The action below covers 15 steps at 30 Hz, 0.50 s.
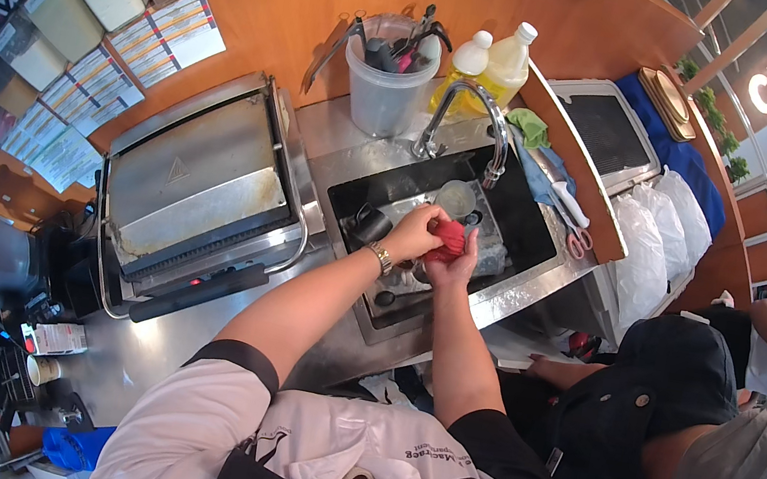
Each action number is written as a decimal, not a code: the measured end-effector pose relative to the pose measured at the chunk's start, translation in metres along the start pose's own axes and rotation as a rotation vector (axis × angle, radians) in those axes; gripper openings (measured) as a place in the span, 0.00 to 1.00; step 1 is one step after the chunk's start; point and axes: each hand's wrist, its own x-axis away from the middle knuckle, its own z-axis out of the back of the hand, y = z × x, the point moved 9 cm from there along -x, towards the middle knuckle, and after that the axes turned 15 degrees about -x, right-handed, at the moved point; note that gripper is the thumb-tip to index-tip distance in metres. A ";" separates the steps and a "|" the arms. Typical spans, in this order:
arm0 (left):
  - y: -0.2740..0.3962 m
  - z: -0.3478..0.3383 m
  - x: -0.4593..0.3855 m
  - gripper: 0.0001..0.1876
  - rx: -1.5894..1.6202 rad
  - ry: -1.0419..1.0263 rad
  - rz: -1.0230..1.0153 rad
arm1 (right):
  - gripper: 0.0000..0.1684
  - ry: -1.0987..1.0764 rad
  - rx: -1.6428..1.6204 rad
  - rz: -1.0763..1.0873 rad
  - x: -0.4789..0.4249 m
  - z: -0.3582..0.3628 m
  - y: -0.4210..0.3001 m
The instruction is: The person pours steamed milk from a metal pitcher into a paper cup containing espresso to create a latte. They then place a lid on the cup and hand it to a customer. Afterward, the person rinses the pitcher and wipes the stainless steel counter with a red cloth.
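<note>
Over the sink (355, 193), both hands hold a bunched red cloth (447, 239). My left hand (414, 236), with a metal-band watch on its wrist, grips the cloth from the left and above. Cupped under its right side is my right hand (453, 270). Behind the hands, a clear plastic container (456, 198) sits in the sink. A dark metal pitcher (372, 225) lies to the left of my left hand. The curved chrome faucet (499, 137) hangs over the basin just beyond the cloth. Other items below my hands are partly hidden.
A panini grill (203, 179) with a lit red light stands left. Behind the sink are a utensil bucket (386, 95) and bottles of yellow liquid (507, 66). A knife (566, 194) and scissors (576, 237) lie on the right ledge. A co-worker (665, 378) bends close at right.
</note>
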 end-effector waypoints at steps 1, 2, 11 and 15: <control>0.000 0.007 0.007 0.18 -0.260 0.064 -0.008 | 0.25 0.044 -0.011 0.019 -0.006 0.007 -0.010; -0.018 -0.002 0.011 0.27 -0.267 -0.108 0.171 | 0.22 0.066 0.069 0.025 -0.013 0.010 -0.020; 0.020 -0.021 0.031 0.15 0.944 -0.499 0.286 | 0.12 -0.628 0.707 -0.203 0.023 -0.118 0.028; 0.008 -0.026 0.037 0.08 0.750 -0.572 0.375 | 0.13 -0.490 0.808 -0.367 0.021 -0.123 0.036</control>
